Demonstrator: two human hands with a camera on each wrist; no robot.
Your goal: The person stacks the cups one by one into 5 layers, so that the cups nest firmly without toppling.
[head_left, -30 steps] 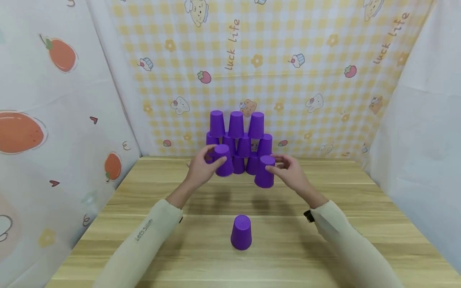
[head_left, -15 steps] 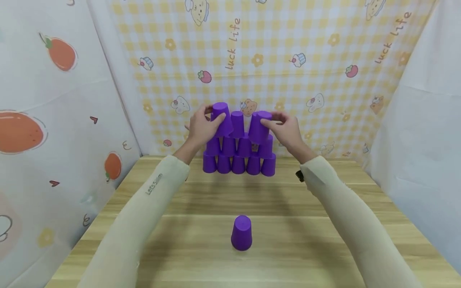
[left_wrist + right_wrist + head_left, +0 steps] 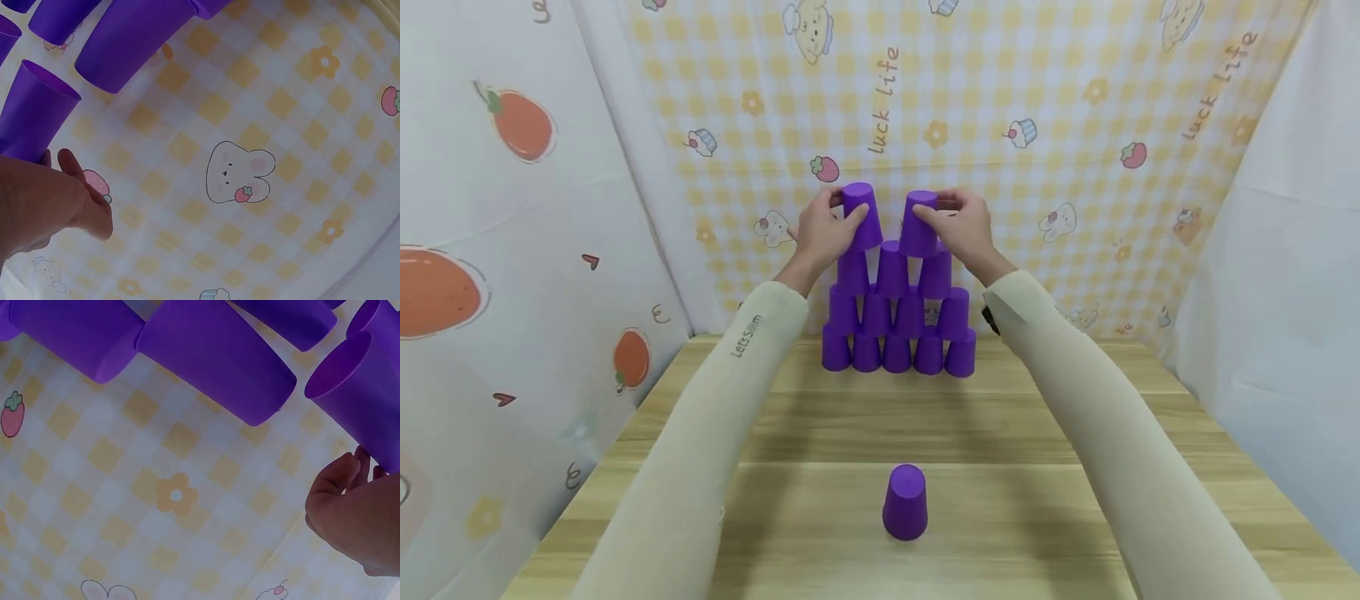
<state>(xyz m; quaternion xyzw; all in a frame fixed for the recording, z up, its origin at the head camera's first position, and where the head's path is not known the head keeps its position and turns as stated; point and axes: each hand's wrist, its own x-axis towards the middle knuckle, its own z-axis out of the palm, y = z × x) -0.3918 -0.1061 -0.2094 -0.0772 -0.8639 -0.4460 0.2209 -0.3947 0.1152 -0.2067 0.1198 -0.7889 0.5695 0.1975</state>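
Observation:
My left hand (image 3: 825,233) pinches an upside-down purple cup (image 3: 862,218) between thumb and fingers, just above the top row of a stack of purple cups (image 3: 897,353). In my right hand (image 3: 967,231) is another upside-down purple cup (image 3: 919,225), level with the first and a little apart from it. The stack has three rows, with three cups on top. In the left wrist view the left hand's cup (image 3: 37,112) stands apart from the cups beyond it. The right wrist view likewise has a gap between the right hand's cup (image 3: 369,400) and the stack.
A single purple cup (image 3: 906,503) stands upside down on the wooden table (image 3: 820,425), nearer to me. Behind the stack hangs a yellow checked cloth (image 3: 1000,183). White cloth walls (image 3: 1285,292) flank the table on both sides.
Both hands have risen with their cups, from in front of the lower rows to above the top row. Over the last half second the right hand has also moved left, bringing the two cups closer.

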